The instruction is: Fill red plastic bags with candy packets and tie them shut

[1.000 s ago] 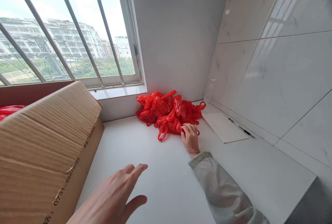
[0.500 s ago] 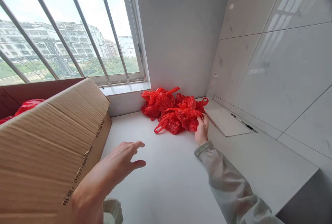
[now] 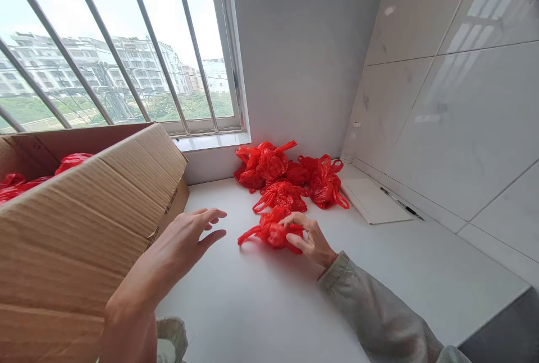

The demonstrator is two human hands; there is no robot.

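While your left hand (image 3: 185, 235) hung above the counter (image 3: 240, 307) beside the box (image 3: 84, 223), thumb parted from loosely bent fingers and holding nothing, your right hand (image 3: 314, 242) was half curled over the right side of a red bag (image 3: 270, 229); whether it gripped the bag could not be told. That bag lay on the counter between your hands, just in front of the heap (image 3: 269, 164) of red bags. A notebook (image 3: 374, 206) and pen (image 3: 402, 203) lay right of the heap.
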